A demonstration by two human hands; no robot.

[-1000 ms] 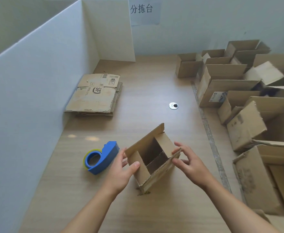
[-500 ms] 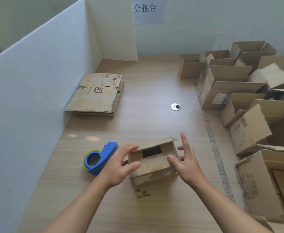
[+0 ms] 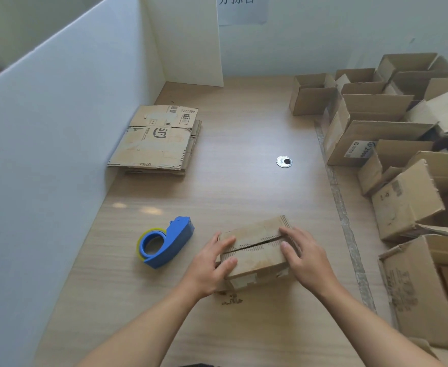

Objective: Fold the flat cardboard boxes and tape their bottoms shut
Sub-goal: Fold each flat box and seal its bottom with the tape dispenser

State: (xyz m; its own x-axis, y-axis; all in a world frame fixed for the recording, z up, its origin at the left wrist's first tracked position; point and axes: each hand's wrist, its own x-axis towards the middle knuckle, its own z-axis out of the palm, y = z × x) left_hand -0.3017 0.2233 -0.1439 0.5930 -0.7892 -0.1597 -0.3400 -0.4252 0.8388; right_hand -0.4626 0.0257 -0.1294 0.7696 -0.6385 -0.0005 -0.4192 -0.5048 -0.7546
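Observation:
A small cardboard box (image 3: 257, 250) stands on the wooden table in front of me with its flaps folded down, a thin seam running across its top. My left hand (image 3: 213, 263) presses on the box's left end, fingers laid over the flaps. My right hand (image 3: 303, 256) presses on its right end with straight fingers. A blue tape dispenser (image 3: 165, 242) with a yellowish roll lies just left of the box, untouched. A stack of flat cardboard boxes (image 3: 156, 140) lies further back on the left.
A white partition wall (image 3: 45, 154) runs along the left side and back. Several folded open boxes (image 3: 392, 144) crowd the right side of the table. A round metal grommet (image 3: 284, 162) sits in the table's middle. Cardboard crumbs (image 3: 230, 300) lie by the box.
The box was open with its flaps up a second ago; both hands have folded the flaps down and now press them flat.

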